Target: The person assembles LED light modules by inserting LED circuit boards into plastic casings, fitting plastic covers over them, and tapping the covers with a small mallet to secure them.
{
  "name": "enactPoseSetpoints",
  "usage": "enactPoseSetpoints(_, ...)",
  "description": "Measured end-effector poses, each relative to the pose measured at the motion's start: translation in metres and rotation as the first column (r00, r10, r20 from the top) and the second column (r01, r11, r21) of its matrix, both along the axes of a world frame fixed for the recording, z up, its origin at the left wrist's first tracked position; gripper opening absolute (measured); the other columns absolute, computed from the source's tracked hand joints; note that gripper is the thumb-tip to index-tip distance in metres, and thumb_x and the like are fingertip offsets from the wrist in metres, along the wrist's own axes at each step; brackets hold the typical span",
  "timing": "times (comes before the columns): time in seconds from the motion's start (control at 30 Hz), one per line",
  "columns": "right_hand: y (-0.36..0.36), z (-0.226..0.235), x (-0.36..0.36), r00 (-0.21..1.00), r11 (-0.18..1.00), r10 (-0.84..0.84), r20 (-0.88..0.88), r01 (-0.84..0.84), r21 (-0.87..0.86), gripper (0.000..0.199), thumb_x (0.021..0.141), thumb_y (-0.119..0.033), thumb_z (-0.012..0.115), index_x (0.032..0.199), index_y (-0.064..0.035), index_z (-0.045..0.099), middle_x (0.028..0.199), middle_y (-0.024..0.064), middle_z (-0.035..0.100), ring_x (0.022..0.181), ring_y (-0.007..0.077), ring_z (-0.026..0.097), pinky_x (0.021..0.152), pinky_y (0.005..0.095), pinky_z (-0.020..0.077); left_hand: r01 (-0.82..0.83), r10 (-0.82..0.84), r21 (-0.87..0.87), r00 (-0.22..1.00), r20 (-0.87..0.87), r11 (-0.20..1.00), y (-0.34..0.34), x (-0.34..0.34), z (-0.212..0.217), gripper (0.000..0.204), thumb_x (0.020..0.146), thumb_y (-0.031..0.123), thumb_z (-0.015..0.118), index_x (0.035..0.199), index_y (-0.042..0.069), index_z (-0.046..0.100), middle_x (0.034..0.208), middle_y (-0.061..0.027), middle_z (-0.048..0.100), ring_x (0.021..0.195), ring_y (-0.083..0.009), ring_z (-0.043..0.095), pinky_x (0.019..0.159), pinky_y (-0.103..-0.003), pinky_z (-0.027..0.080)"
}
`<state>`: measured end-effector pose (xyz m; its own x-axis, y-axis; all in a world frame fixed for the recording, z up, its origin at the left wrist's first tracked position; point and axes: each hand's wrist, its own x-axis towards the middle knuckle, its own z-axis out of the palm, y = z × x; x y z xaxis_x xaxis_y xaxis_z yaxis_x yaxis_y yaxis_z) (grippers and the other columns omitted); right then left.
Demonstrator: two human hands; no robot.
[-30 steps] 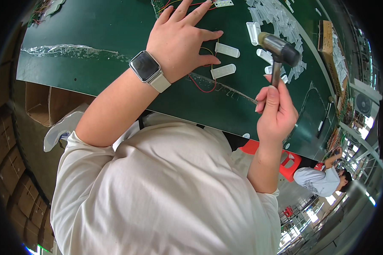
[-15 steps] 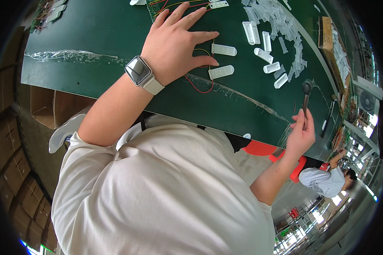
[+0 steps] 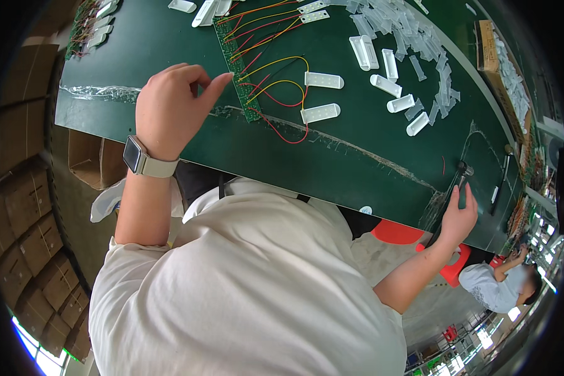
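My left hand (image 3: 172, 109) is raised beside a narrow green circuit board (image 3: 247, 103). Its fingers curl, the thumb stands apart from them close to the board's edge, and nothing shows between them. Red and yellow wires (image 3: 281, 61) run from the board to white LED strips in pale covers, among them an upper cover (image 3: 324, 80) and a lower cover (image 3: 320, 113). My right hand (image 3: 459, 218) is near the table's front edge at the right. Its fingers are parted at a dark tool with a rounded head (image 3: 465, 169); the handle slants down behind the fingers.
Loose white covers (image 3: 386, 85) and a heap of clear plastic pieces (image 3: 398, 25) spread over the far right. A second slim tool (image 3: 501, 178) lies beyond my right hand. Cardboard boxes stand left, with an open one (image 3: 97, 160) under the table. Another person (image 3: 498, 282) sits at right.
My left hand has drawn left off the wired covers, uncovering the board. My right hand has lowered toward the table edge, its fingers parting from the tool, which has come down with it.
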<state>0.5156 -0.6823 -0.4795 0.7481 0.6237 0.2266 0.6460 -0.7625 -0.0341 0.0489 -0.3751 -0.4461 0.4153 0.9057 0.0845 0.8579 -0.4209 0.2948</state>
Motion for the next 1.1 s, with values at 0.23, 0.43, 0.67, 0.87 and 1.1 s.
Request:
enactPoseSetpoints(0.23,0.094,0.048,-0.099,0.877,0.834,0.472,-0.086,-0.414,0.364,0.034,0.096,-0.016,0.078,0.129,-0.0103,0.076,0.129,0.0085,0.071,0.119,0.0280,0.065,0.103,0.0404,0.0494,-0.015,0.040,-0.317,0.997,0.072,0.948,-0.020,0.018,0.001,0.050,0.096,0.042,0.079,0.075,-0.002,0.072,0.054,-0.0106,0.053,0.048,-0.0211,0.044,0.050,-0.036,0.040)
enactPoseSetpoints(0.43,0.135,0.049,-0.152,0.563,0.535,0.824,-0.067,-0.732,0.421,0.039,0.083,-0.010,0.084,0.122,-0.0118,0.078,0.119,0.0051,0.071,0.110,0.0287,0.065,0.094,0.0418,0.0530,0.009,0.041,-0.230,0.976,0.213,0.973,-0.020,0.012,-0.021,0.043,0.096,0.034,0.079,0.075,-0.003,0.071,0.054,-0.0081,0.055,0.048,-0.0161,0.043,0.050,-0.035,0.039)
enactPoseSetpoints(0.67,0.136,0.039,-0.157,0.544,0.525,0.835,-0.083,-0.741,0.419,0.035,0.084,-0.011,0.083,0.118,-0.0114,0.079,0.115,0.0030,0.071,0.106,0.0269,0.065,0.089,0.0410,0.0539,-0.180,0.216,-0.310,0.973,0.084,0.934,-0.025,-0.008,-0.007,0.035,0.095,0.034,0.076,0.080,0.002,0.076,0.068,-0.0102,0.070,0.056,-0.0272,0.064,0.058,-0.039,0.050)
enactPoseSetpoints(0.87,0.156,0.044,-0.161,0.538,0.495,0.843,-0.021,-0.758,0.425,0.030,0.085,-0.012,0.082,0.115,-0.0113,0.079,0.110,0.0021,0.072,0.102,0.0253,0.066,0.088,0.0396,0.0542,-0.169,0.164,0.017,0.972,0.167,0.985,-0.015,0.017,-0.025,0.037,0.097,0.038,0.075,0.086,0.002,0.078,0.066,-0.0079,0.069,0.052,-0.0260,0.054,0.058,-0.036,0.048)
enactPoseSetpoints(1.1,0.171,0.033,-0.169,0.505,0.468,0.863,-0.011,-0.791,0.394,0.028,0.086,-0.015,0.082,0.113,-0.0124,0.080,0.108,0.0002,0.073,0.102,0.0224,0.067,0.086,0.0382,0.0566,-0.146,0.170,-0.191,0.978,0.119,0.971,0.012,0.026,-0.028,0.044,0.095,0.042,0.075,0.077,0.002,0.074,0.065,-0.0129,0.068,0.059,-0.0316,0.065,0.059,-0.040,0.052)
